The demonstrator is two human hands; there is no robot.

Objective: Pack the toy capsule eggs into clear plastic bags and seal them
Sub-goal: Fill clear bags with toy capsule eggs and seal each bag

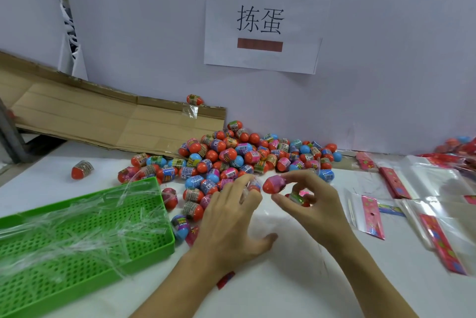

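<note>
Head cam, frame center: right hand (313,204) pinched a red-pink egg (273,184) at its fingertips, with another egg (298,198) tucked under its curled fingers. Left hand (229,225) lay spread, fingers reaching into the egg pile (247,155). Clear bags (422,183) sat at right.

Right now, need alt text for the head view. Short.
The right hand pinches a red-and-pink egg over a white table, another egg tucked in its fingers; the left hand reaches beside it into a pile of eggs. A green tray lies left, clear bags right.
</note>
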